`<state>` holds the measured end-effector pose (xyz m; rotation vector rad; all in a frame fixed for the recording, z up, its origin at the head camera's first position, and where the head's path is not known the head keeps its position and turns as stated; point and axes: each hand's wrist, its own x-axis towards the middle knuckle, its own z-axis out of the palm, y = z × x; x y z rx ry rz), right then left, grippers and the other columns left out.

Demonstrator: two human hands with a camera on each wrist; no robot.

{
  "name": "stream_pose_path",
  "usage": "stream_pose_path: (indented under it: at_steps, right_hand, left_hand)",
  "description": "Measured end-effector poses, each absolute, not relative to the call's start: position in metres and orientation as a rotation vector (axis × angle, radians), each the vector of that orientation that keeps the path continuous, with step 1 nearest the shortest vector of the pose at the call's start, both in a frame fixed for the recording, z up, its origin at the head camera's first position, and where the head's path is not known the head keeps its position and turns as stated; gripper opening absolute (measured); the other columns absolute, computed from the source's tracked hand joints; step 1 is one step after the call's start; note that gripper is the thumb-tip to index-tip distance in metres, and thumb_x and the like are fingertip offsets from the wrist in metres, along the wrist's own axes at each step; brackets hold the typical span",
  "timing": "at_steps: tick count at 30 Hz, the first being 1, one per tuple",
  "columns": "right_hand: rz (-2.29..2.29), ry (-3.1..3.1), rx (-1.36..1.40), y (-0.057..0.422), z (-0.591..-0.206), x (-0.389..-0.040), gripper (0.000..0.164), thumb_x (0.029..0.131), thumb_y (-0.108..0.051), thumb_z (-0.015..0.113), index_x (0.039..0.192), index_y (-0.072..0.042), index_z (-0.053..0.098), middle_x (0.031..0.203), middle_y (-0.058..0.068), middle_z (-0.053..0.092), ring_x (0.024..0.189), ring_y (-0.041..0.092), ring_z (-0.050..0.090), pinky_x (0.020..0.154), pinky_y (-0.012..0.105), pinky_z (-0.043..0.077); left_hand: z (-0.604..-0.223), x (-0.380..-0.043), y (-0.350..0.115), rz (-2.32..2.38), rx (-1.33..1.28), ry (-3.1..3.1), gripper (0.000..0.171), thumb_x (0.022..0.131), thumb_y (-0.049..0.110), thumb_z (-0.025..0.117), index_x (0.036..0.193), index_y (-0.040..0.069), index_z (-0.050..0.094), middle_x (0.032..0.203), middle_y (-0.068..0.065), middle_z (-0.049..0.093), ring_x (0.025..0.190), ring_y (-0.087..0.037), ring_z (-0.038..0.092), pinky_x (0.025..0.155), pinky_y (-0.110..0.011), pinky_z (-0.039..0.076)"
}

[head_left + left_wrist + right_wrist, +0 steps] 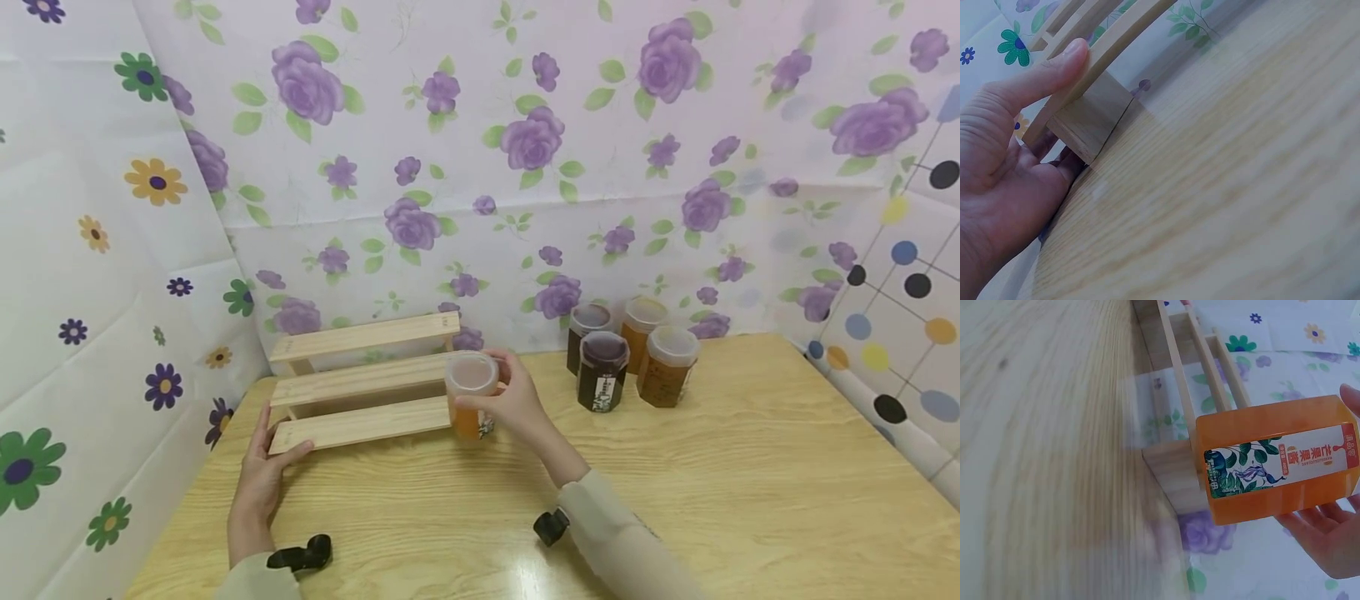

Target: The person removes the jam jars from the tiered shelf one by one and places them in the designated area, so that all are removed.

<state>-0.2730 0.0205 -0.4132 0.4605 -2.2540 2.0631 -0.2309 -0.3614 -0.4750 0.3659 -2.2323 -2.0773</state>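
Observation:
A stepped wooden rack (360, 425) with three slats stands at the left of the table against the cloth. My left hand (258, 483) grips the left end of its lowest slat; in the left wrist view the thumb lies over the slat (1110, 50) and the other fingers are partly hidden behind it. At the rack's right end my right hand (522, 406) holds a clear-lidded jar of orange jam (467, 419), thumb and fingers around its upper part. The jar's label (1279, 462) shows leaves and a bird. Whether its base touches the lowest slat, I cannot tell.
Several lidded jars stand in a group right of the rack: two dark ones (602, 375) and two amber-orange ones (663, 371). Flowered cloth (465, 167) hangs behind the wooden table (712, 500), with more patterned cloth on both sides.

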Motion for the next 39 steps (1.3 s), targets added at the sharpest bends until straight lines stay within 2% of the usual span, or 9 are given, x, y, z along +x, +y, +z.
stream_pose_path:
  at_steps: [3, 5, 10, 14, 20, 25, 29, 32, 39]
  right_hand:
    - [2.036, -2.260, 0.423, 0.032, -0.414, -0.272, 0.079, 0.073, -0.014, 0.086, 0.138, -0.006, 0.042, 0.129, 0.015, 0.056, 0.115, 0.029, 0.056, 0.093, 0.042, 0.053]
    - [2.024, -2.269, 0.401, 0.039, -0.413, -0.271, 0.079, 0.072, -0.013, 0.087, 0.137, -0.008, 0.043, 0.129, 0.014, 0.056, 0.116, 0.029, 0.056, 0.094, 0.043, 0.052]
    - [1.949, -2.298, 0.384, 0.060, -0.406, -0.270, 0.075, 0.071, -0.012, 0.087, 0.134, -0.010, 0.045, 0.128, 0.016, 0.056, 0.117, 0.031, 0.056, 0.093, 0.042, 0.053]
    - [1.918, -2.294, 0.334, 0.080, -0.398, -0.269, 0.076, 0.071, -0.010, 0.086, 0.134, -0.007, 0.045, 0.130, 0.018, 0.055, 0.120, 0.034, 0.055, 0.096, 0.043, 0.052]
    - [1.870, -2.325, 0.284, 0.109, -0.394, -0.266, 0.077, 0.071, -0.012, 0.087, 0.135, -0.008, 0.044, 0.132, 0.015, 0.055, 0.121, 0.032, 0.054, 0.097, 0.042, 0.050]
    - [1.812, -2.361, 0.277, 0.127, -0.398, -0.259, 0.077, 0.071, -0.013, 0.087, 0.135, -0.006, 0.044, 0.130, 0.016, 0.056, 0.115, 0.031, 0.057, 0.089, 0.032, 0.050]
    - [1.763, -2.394, 0.275, 0.142, -0.404, -0.253, 0.074, 0.072, -0.013, 0.086, 0.132, -0.005, 0.045, 0.127, 0.016, 0.057, 0.112, 0.031, 0.057, 0.088, 0.028, 0.048]
    - [1.721, -2.434, 0.263, 0.157, -0.408, -0.248, 0.072, 0.073, -0.015, 0.086, 0.131, -0.004, 0.046, 0.126, 0.017, 0.055, 0.113, 0.033, 0.057, 0.091, 0.034, 0.049]
    - [1.642, -2.476, 0.178, 0.192, -0.419, -0.240, 0.075, 0.074, -0.018, 0.086, 0.133, -0.002, 0.043, 0.128, 0.017, 0.054, 0.116, 0.033, 0.054, 0.100, 0.045, 0.044]
  left_hand:
    - [-0.476, -0.231, -0.361, -2.073, 0.350, -2.232, 0.108, 0.087, 0.008, 0.073, 0.152, 0.050, -0.002, 0.158, -0.001, 0.018, 0.117, 0.005, 0.037, 0.107, -0.018, 0.033]
    - [-0.476, -0.231, -0.362, -2.076, 0.350, -2.235, 0.107, 0.087, 0.009, 0.072, 0.152, 0.051, -0.003, 0.158, 0.001, 0.019, 0.117, 0.005, 0.037, 0.105, -0.017, 0.033]
    - [-0.475, -0.230, -0.360, -2.080, 0.367, -2.243, 0.108, 0.088, 0.008, 0.072, 0.150, 0.053, -0.004, 0.163, -0.004, 0.010, 0.127, -0.003, 0.035, 0.120, -0.035, 0.024]
    - [-0.474, -0.232, -0.356, -2.079, 0.375, -2.244, 0.109, 0.087, 0.008, 0.072, 0.150, 0.053, -0.004, 0.164, -0.006, 0.008, 0.131, -0.007, 0.032, 0.122, -0.038, 0.020]
    - [-0.478, -0.232, -0.359, -2.075, 0.336, -2.238, 0.107, 0.088, 0.009, 0.072, 0.152, 0.050, -0.004, 0.155, 0.004, 0.024, 0.109, 0.010, 0.043, 0.092, -0.006, 0.039]
    - [-0.481, -0.230, -0.363, -2.099, 0.296, -2.188, 0.106, 0.089, 0.004, 0.070, 0.154, 0.046, -0.003, 0.132, 0.024, 0.035, 0.103, 0.014, 0.046, 0.083, -0.002, 0.043]
    - [-0.481, -0.230, -0.364, -2.099, 0.311, -2.197, 0.106, 0.089, 0.005, 0.070, 0.153, 0.047, -0.004, 0.148, 0.010, 0.029, 0.106, 0.012, 0.042, 0.085, -0.001, 0.041]
    - [-0.480, -0.230, -0.364, -2.093, 0.319, -2.203, 0.107, 0.089, 0.005, 0.070, 0.153, 0.047, -0.004, 0.150, 0.008, 0.027, 0.107, 0.012, 0.040, 0.085, 0.000, 0.040]
    - [-0.478, -0.228, -0.364, -2.115, 0.267, -2.180, 0.106, 0.089, 0.004, 0.070, 0.154, 0.046, -0.003, 0.124, 0.028, 0.036, 0.102, 0.015, 0.046, 0.083, -0.002, 0.042]
